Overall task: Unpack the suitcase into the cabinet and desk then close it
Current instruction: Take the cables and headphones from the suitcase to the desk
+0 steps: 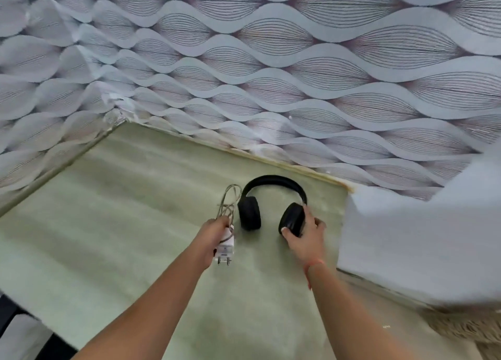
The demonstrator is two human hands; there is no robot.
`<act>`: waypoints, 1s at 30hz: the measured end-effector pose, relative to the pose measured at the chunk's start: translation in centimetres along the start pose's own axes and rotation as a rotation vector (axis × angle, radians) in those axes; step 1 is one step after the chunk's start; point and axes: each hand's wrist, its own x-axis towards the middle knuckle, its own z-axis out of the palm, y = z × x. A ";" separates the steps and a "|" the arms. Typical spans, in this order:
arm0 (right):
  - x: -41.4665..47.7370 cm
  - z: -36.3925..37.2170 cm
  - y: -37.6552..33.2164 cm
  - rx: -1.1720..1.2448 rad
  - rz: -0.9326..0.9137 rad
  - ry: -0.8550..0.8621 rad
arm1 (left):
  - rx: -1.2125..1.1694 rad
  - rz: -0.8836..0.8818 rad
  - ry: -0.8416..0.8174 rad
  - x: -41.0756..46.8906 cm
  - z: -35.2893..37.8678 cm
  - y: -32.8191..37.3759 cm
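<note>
On the desk [113, 224], near the wall [298, 74], your right hand [305, 236] grasps the headphones [271, 205] by one earcup; your left hand [214, 236] clutches the charger [225, 247], its cable [230, 199] looped just beside them.

The headphones [249, 214] lie on the bench [135, 197], towards its far edge, with the wall [298, 74] behind. Just left of them lies a charger [225, 247]. Its coiled cable [230, 199] lies on the far side of it, beside the left ear cup. The left grip [214, 237] is on the charger from the near side, and the right grip [306, 237] is on the right ear cup. A bulky object [420, 224], too blurred to name, is right of the headphones. A second wall runs along the bench's left edge, meeting the first at the far-left corner.
</note>
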 end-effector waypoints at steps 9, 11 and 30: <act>6.7 1.4 -2.3 -0.071 0.007 0.123 | -0.062 -0.039 0.035 6.0 0.7 2.7; 6.9 1.7 -2.4 -0.101 0.007 0.135 | -0.062 -0.035 0.058 6.5 0.4 3.0; 3.0 8.4 -7.1 -0.181 -0.347 0.300 | -0.060 0.048 0.116 5.4 -4.9 4.0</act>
